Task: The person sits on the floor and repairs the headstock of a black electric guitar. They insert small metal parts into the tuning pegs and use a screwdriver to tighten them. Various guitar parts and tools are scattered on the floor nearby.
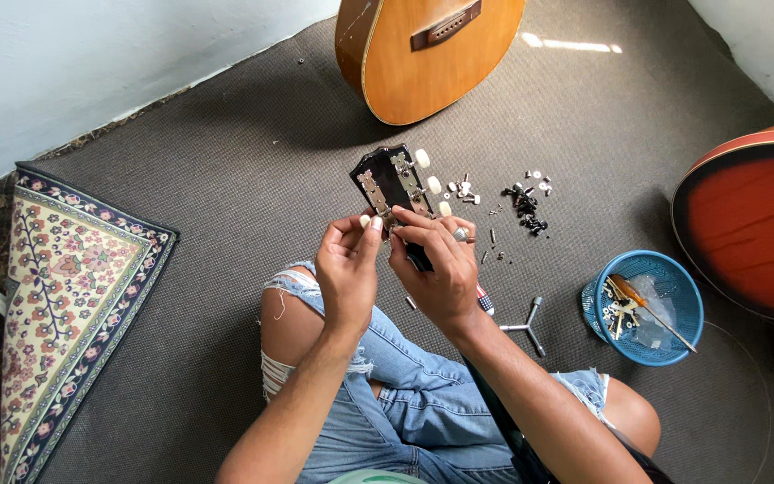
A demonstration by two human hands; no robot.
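A black guitar headstock [391, 182] with metal tuners and cream pegs points away from me, its back side up. My left hand [348, 269] pinches a tuner peg at the headstock's near left edge. My right hand [439, 267], with a ring on one finger, wraps around the neck just below the headstock, fingertips touching the tuner plate. The neck runs down over my lap between my knees in torn denim shorts.
On the grey carpet lie small screws and tuner parts [523, 203], a three-armed metal wrench [527, 326] and a blue basket [684, 280] with tools. A natural-wood guitar body [423, 54] leans at the wall, a red guitar [754, 224] lies right, and a patterned rug [64, 296] lies left.
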